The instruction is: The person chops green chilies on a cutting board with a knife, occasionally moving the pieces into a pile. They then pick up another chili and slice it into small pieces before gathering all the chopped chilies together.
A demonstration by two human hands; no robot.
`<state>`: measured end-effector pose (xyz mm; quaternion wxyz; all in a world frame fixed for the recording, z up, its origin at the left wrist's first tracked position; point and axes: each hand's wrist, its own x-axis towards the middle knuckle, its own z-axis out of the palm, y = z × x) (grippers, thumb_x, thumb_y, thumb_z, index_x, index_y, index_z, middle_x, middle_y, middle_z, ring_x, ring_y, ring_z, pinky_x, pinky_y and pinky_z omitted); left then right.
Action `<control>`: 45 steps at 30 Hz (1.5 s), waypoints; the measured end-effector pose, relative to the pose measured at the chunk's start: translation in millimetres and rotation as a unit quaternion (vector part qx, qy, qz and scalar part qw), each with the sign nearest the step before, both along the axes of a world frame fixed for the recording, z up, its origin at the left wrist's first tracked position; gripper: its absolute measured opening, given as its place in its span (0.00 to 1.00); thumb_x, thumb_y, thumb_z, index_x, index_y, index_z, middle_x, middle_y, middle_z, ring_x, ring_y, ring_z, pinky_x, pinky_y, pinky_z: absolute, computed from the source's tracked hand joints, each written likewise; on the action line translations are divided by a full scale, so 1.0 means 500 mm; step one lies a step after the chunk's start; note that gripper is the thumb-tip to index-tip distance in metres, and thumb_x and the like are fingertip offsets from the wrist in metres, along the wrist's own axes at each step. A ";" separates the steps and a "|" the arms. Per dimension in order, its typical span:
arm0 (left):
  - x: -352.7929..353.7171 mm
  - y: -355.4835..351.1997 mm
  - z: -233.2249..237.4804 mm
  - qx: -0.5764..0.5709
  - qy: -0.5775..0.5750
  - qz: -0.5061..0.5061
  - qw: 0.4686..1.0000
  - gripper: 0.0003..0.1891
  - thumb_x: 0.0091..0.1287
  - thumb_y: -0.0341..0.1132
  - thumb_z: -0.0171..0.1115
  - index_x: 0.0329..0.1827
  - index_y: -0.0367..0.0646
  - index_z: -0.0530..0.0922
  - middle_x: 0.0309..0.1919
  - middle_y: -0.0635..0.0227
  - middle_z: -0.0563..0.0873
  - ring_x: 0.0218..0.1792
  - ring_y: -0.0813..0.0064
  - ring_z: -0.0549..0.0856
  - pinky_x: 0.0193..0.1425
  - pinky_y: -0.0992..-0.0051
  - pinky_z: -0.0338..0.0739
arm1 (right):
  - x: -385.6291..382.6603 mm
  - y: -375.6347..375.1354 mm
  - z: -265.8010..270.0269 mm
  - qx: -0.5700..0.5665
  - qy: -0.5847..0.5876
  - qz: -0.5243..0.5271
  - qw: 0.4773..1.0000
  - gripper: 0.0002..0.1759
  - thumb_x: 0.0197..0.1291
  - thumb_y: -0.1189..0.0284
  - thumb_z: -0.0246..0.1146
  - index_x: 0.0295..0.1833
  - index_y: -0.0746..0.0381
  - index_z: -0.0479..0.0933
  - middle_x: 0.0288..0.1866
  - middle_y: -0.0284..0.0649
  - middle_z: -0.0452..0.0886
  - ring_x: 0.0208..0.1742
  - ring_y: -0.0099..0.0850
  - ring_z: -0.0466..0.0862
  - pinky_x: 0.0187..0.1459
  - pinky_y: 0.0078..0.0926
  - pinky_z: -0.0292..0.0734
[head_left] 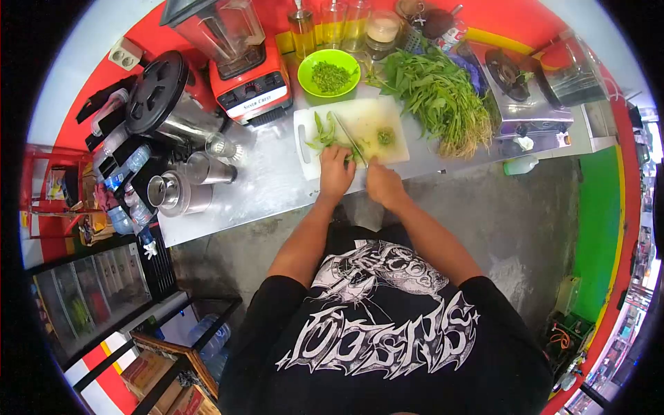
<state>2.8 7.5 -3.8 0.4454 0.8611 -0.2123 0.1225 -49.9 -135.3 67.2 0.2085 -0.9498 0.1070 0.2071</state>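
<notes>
On a white cutting board (304, 164), my right hand (385, 185) is closed around the handle end of a knife (348, 133), whose blade points away and to the left. My left hand (336, 170) has its fingers curled down on green leafy vegetable pieces (351, 153) just left of the blade. More loose green pieces (322, 131) lie beyond my left fingers. A small pile of chopped greens (385, 136) sits on the right part of the board. Behind it, a lime-green bowl (304, 77) holds finely chopped greens (330, 77).
A large bunch of leafy greens with roots (443, 97) lies right of the board. A red blender (252, 86), metal cups (207, 168) and a black-lidded container (155, 93) stand at left. Bottles (302, 31) line the back; a stove (529, 117) is far right.
</notes>
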 end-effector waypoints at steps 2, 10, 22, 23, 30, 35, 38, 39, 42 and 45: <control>0.001 -0.001 0.002 0.005 0.004 0.003 1.000 0.12 0.55 0.26 0.68 0.43 0.42 0.82 0.42 0.60 0.80 0.51 0.53 0.77 0.59 0.55 0.69 | 0.014 -0.009 0.001 -0.020 -0.026 0.045 0.998 0.16 0.65 0.75 0.56 0.55 0.71 0.70 0.47 0.64 0.86 0.50 0.58 0.88 0.51 0.53 0.83; 0.004 -0.001 -0.006 -0.011 -0.021 0.017 1.000 0.10 0.55 0.26 0.69 0.40 0.41 0.82 0.40 0.60 0.80 0.49 0.53 0.77 0.57 0.56 0.71 | -0.024 0.016 -0.018 -0.038 -0.034 -0.001 0.999 0.16 0.64 0.73 0.57 0.53 0.71 0.72 0.45 0.61 0.87 0.49 0.57 0.88 0.51 0.53 0.83; -0.004 0.011 0.010 0.036 -0.049 0.030 0.998 0.05 0.59 0.31 0.70 0.36 0.43 0.85 0.39 0.65 0.82 0.48 0.58 0.78 0.56 0.59 0.70 | -0.018 0.020 -0.012 -0.020 -0.004 0.013 1.000 0.18 0.63 0.76 0.56 0.57 0.72 0.66 0.45 0.67 0.85 0.47 0.64 0.87 0.49 0.57 0.82; -0.002 0.012 0.009 0.037 -0.048 0.030 0.998 0.05 0.59 0.31 0.70 0.36 0.43 0.85 0.39 0.65 0.82 0.48 0.58 0.78 0.56 0.59 0.70 | -0.014 0.018 -0.015 -0.027 0.000 0.010 1.000 0.18 0.64 0.75 0.56 0.58 0.71 0.67 0.46 0.64 0.86 0.48 0.61 0.88 0.51 0.55 0.83; 0.006 0.011 0.004 0.021 -0.034 0.016 0.999 0.05 0.61 0.31 0.67 0.38 0.44 0.84 0.38 0.64 0.83 0.47 0.56 0.79 0.54 0.58 0.70 | 0.024 0.005 0.015 -0.012 -0.007 0.030 0.999 0.13 0.63 0.77 0.56 0.51 0.71 0.74 0.46 0.63 0.87 0.50 0.57 0.88 0.51 0.52 0.83; 0.004 0.013 0.008 0.015 -0.028 0.019 0.999 0.05 0.60 0.31 0.68 0.38 0.44 0.85 0.38 0.64 0.83 0.46 0.55 0.79 0.52 0.58 0.70 | -0.014 0.027 -0.013 -0.034 -0.024 -0.015 0.999 0.14 0.64 0.77 0.55 0.54 0.72 0.72 0.44 0.64 0.86 0.48 0.57 0.89 0.50 0.53 0.83; 0.005 0.013 0.008 0.029 -0.022 0.014 0.999 0.05 0.59 0.30 0.69 0.37 0.47 0.84 0.38 0.66 0.83 0.47 0.58 0.79 0.54 0.59 0.70 | 0.001 0.012 -0.020 -0.016 -0.058 0.031 0.998 0.14 0.64 0.76 0.55 0.53 0.72 0.72 0.43 0.63 0.87 0.47 0.58 0.89 0.50 0.53 0.83; 0.005 0.012 0.007 0.030 -0.020 0.014 0.999 0.06 0.58 0.30 0.69 0.38 0.47 0.84 0.38 0.66 0.83 0.47 0.58 0.79 0.54 0.59 0.70 | 0.012 0.011 -0.010 -0.036 -0.063 0.045 0.996 0.12 0.64 0.76 0.55 0.51 0.71 0.72 0.43 0.63 0.87 0.47 0.58 0.89 0.50 0.53 0.83; 0.007 0.013 0.005 0.037 -0.019 0.011 0.999 0.06 0.58 0.30 0.69 0.38 0.47 0.83 0.39 0.66 0.83 0.47 0.58 0.79 0.53 0.59 0.70 | 0.027 0.008 0.007 -0.017 -0.046 0.057 0.997 0.11 0.65 0.77 0.54 0.51 0.71 0.71 0.43 0.63 0.87 0.47 0.58 0.88 0.51 0.53 0.83; 0.010 0.014 0.003 0.034 -0.015 0.014 0.999 0.07 0.58 0.31 0.69 0.38 0.48 0.82 0.38 0.66 0.83 0.47 0.57 0.79 0.53 0.59 0.70 | -0.006 0.026 0.007 -0.042 -0.026 0.041 0.998 0.13 0.65 0.77 0.53 0.53 0.71 0.71 0.44 0.63 0.87 0.48 0.59 0.88 0.50 0.52 0.83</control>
